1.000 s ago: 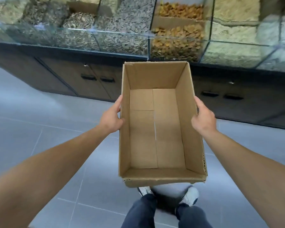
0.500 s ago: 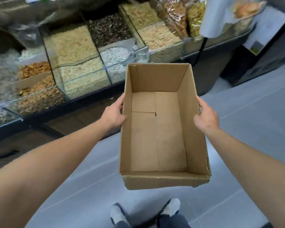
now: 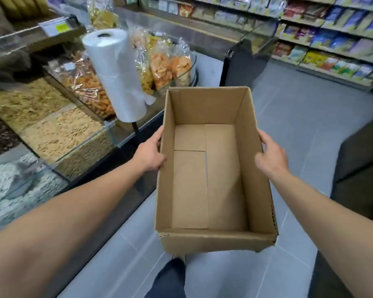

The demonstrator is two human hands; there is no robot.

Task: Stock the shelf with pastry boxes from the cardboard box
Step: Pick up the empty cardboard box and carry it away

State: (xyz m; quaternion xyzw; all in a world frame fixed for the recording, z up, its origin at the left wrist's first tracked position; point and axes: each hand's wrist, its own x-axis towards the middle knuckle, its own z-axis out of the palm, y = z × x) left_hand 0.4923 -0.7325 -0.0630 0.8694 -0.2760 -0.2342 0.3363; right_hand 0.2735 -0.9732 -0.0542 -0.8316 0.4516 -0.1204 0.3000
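Gripping the open cardboard box [image 3: 211, 168] by its long sides, the left hand [image 3: 150, 154] and right hand [image 3: 270, 157] hold it above the grey floor [image 3: 299, 117], beside glass bins [image 3: 58, 134]; a stocked shelf [image 3: 332, 39] stands beyond.

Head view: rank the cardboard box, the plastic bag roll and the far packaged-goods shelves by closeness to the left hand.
1. Cardboard box: held by the left hand on its left wall.
2. Plastic bag roll: up and left, on the bulk counter.
3. Packaged-goods shelves: far right, across the aisle.
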